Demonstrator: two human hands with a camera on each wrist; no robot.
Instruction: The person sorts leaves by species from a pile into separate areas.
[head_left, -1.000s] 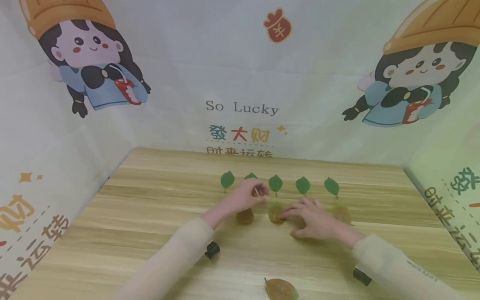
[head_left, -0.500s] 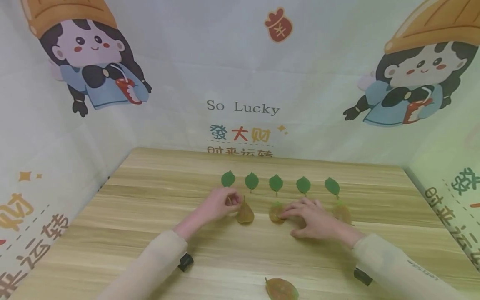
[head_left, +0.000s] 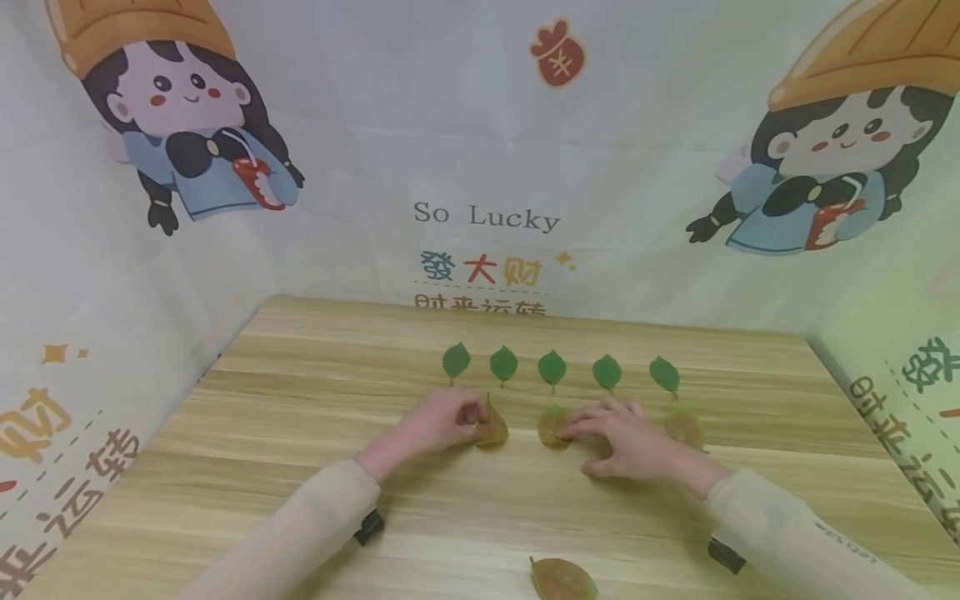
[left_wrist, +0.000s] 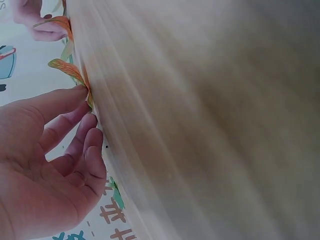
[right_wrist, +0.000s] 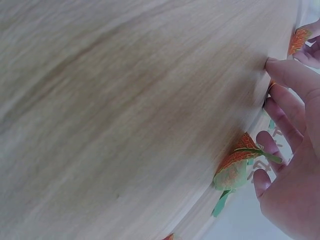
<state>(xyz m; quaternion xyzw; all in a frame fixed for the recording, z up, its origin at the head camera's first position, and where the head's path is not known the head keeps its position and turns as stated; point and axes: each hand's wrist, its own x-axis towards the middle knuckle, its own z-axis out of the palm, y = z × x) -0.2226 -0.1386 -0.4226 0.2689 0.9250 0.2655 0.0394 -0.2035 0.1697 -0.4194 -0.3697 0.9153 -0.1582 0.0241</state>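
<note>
In the head view my left hand [head_left: 448, 417] is at the left edge of a brownish-orange leaf [head_left: 493, 429], which stands stem up. Thumb and fingertips pinch that edge; the left wrist view shows the curling orange leaf [left_wrist: 67, 68] at the thumb tip. My right hand [head_left: 626, 437] lies with fingers spread, fingertips resting on the middle orange-green leaf [head_left: 551, 427]. Partly behind the right wrist sits another orange-green leaf [head_left: 684, 427]; the right wrist view shows it as a curled leaf [right_wrist: 235, 162] beside the little finger.
Several green leaves [head_left: 552, 367] form a row farther back on the wooden table [head_left: 300, 400]. One larger reddish-green leaf [head_left: 564, 578] lies at the near edge. A printed cloth [head_left: 360, 167] hangs around the back and sides.
My left hand has drawn back leftward and nearer from over the second green leaf, uncovering it, and come down to the left brownish-orange leaf's edge. The right hand stays put.
</note>
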